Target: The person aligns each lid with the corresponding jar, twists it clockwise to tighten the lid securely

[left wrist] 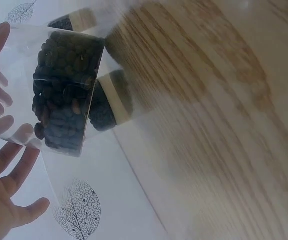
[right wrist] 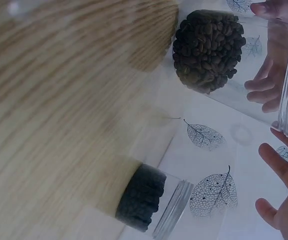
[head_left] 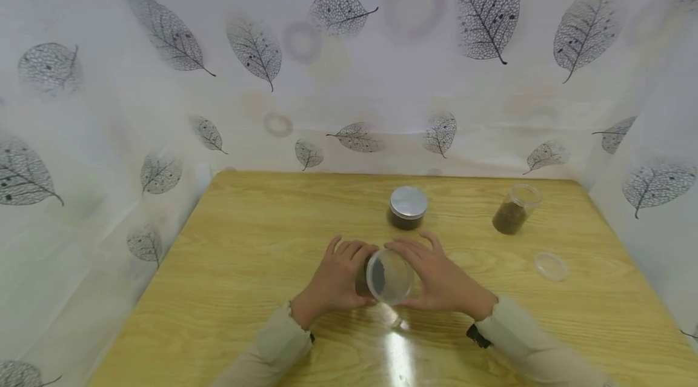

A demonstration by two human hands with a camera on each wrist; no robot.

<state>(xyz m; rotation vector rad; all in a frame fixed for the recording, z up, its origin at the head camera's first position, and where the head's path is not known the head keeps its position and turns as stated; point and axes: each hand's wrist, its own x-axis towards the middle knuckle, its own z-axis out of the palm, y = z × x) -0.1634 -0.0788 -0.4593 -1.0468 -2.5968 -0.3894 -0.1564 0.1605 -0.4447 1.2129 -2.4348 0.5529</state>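
A clear plastic jar [head_left: 391, 277] partly filled with dark coffee beans [left wrist: 66, 92] is held between both hands, its mouth end tilted toward the head camera. My left hand [head_left: 339, 278] grips the jar's body from the left. On the other side my right hand [head_left: 436, 275] holds it around the rim end, fingers above and thumb below. In the right wrist view, the beans [right wrist: 208, 52] lie at the jar's bottom end. Whether a lid covers the mouth, I cannot tell.
Behind the hands stands a short jar [head_left: 408, 208] with a silver lid and dark contents. Farther right is another clear jar [head_left: 511, 215] partly filled with something dark. A loose translucent lid [head_left: 551, 266] lies on the wooden table [head_left: 245, 223]. Leaf-print cloth [head_left: 360, 90] surrounds the table.
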